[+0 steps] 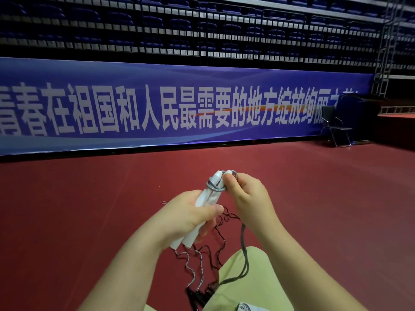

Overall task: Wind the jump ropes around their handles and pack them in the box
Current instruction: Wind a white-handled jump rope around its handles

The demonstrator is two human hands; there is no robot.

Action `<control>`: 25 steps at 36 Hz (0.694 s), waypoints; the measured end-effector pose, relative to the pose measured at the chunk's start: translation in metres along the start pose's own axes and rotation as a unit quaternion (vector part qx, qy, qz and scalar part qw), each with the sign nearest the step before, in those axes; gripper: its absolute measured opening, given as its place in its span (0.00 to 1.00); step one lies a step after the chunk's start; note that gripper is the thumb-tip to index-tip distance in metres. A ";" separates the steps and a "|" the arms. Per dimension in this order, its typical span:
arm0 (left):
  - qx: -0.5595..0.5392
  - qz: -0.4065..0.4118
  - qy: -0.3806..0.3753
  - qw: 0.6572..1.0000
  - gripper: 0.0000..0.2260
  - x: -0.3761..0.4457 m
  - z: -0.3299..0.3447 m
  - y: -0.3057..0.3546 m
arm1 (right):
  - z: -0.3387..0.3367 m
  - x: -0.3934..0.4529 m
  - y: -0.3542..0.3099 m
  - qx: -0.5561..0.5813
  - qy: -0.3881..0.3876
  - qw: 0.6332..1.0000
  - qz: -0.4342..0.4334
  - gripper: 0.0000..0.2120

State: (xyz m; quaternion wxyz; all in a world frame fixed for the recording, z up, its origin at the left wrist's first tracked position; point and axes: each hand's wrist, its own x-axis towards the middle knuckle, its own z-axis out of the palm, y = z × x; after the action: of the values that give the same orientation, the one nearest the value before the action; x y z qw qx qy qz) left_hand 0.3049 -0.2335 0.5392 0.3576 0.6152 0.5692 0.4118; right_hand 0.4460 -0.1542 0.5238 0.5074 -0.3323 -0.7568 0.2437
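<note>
Above the red floor (89, 209), left hand (190, 217) grips white handles (207, 198); right hand (248, 194) pinches grey rope (243, 243) at their top.

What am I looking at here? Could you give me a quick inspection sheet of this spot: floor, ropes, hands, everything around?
Surface: dark red sports floor.
Job's things: two white handles held together, grey rope looped round their tops; no box seen.
Clutter: thin black rope tangled on the floor.
Grips: left hand grips the handles; right hand pinches the grey rope.
Cables: nothing seen.
Surroundings: blue banner, folding chair, empty stands.
</note>
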 end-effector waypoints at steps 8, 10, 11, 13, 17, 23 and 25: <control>-0.022 -0.019 0.024 0.999 0.10 0.002 0.004 -0.001 | 0.005 -0.001 -0.003 -0.043 0.012 0.999 0.028 0.25; -0.020 -0.025 0.032 0.999 0.13 0.003 0.004 -0.002 | 0.007 -0.002 -0.005 -0.051 0.010 0.998 0.037 0.25; -0.020 -0.029 0.036 0.999 0.15 0.003 0.004 -0.003 | 0.008 -0.003 -0.005 -0.054 0.009 0.998 0.038 0.25; -0.032 -0.041 0.039 0.998 0.19 0.003 0.004 -0.004 | 0.010 -0.004 -0.006 -0.064 0.010 0.997 0.036 0.25; -0.064 -0.057 0.037 0.996 0.28 0.004 0.004 -0.006 | 0.012 -0.006 -0.006 -0.068 0.012 0.997 0.036 0.26; -0.065 -0.084 0.039 0.994 0.25 0.009 0.001 -0.013 | 0.015 -0.008 -0.008 -0.100 0.000 0.995 0.030 0.25; -0.056 -0.087 0.040 0.994 0.24 0.011 -0.001 -0.017 | 0.016 -0.011 -0.006 -0.102 -0.008 0.994 0.031 0.26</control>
State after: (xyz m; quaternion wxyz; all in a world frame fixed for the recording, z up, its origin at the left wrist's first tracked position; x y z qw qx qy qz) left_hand 0.2976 -0.2205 0.5253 0.4027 0.5250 0.6108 0.4348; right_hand 0.4322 -0.1667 0.5160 0.4574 -0.4033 -0.7710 0.1835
